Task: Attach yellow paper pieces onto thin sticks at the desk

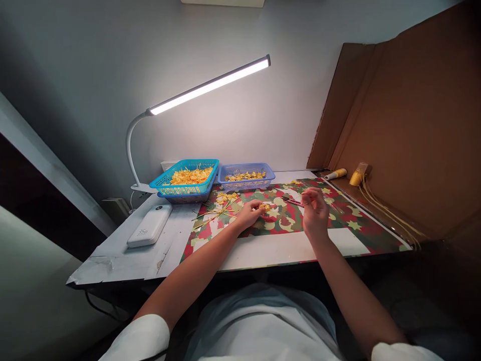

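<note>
The left hand (pixel 249 215) pinches a yellow piece (pixel 266 207); to its right, the right hand (pixel 315 211) grips a slender tool (pixel 293 202). Its tip points leftward, apart.

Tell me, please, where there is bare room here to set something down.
The white strip between the patterned mat and the front edge looks free, as does the mat between the right hand and the yellow cords. The turquoise basket and purple basket crowd the back; stems and yellow pieces crowd the left hand.

Plastic turquoise basket (pixel 176 189), smooth plastic power bank (pixel 150 225), matt brown cardboard panel (pixel 406 115), matt cloth sleeve (pixel 141 335)
</note>
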The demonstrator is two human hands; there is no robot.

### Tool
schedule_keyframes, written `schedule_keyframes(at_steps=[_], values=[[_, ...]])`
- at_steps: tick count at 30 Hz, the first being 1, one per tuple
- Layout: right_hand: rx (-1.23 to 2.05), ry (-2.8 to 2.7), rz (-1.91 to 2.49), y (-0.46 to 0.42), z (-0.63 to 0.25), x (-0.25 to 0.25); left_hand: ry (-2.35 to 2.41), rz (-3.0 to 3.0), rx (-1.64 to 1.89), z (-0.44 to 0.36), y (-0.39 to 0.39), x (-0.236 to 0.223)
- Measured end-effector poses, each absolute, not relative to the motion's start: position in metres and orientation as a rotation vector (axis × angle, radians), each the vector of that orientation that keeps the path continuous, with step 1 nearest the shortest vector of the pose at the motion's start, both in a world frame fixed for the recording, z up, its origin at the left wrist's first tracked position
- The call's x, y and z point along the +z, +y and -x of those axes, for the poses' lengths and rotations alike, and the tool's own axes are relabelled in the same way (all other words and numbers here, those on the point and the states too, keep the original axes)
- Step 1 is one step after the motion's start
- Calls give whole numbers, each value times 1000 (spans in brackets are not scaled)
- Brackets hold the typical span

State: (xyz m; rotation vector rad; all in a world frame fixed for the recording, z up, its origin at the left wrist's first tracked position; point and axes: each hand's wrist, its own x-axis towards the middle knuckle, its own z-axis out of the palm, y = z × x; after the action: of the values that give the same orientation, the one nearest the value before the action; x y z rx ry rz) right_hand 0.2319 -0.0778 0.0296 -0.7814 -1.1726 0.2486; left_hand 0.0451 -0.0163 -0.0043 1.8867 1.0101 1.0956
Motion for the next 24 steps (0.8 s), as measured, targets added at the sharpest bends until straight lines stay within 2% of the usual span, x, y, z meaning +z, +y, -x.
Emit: schedule_keyframes(at_steps=[7,15,24], values=[[357,-1228,721,-75,-230,41,989,-1746,989,-44,-17,-9],[739,-1269,709,-58,-212,47,911,-1589,1044,-43,-14,-7],[646,-1272,721,-57,-210,62,1006,-1690,1040,-44,-15,-6]])
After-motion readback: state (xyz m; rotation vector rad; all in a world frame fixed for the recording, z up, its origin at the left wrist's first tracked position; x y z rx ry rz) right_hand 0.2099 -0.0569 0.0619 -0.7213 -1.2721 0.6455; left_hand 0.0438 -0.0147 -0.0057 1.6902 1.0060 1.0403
